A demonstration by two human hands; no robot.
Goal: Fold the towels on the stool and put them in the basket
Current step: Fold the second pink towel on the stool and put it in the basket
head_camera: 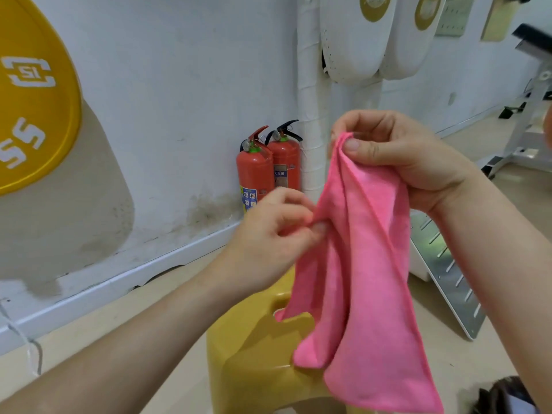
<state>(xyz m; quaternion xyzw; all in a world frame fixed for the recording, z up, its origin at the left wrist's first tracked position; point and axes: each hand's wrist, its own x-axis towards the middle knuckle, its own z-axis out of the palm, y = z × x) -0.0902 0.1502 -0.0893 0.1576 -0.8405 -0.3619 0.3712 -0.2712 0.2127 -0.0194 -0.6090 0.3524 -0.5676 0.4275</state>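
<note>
A pink towel (361,282) hangs in the air above a yellow plastic stool (248,354). My right hand (397,156) pinches the towel's top corner between thumb and fingers. Lower down and to the left, my left hand (274,234) pinches the towel's left edge. The cloth drapes in long loose folds, and its lower end covers part of the stool's seat. A dark woven object (504,395) at the bottom right may be the basket; only its edge shows.
Two red fire extinguishers (265,168) stand against the white wall behind the stool. A slotted metal panel (448,276) leans to the right. White pipes (310,94) run up the wall. A white metal frame (531,121) stands at the far right.
</note>
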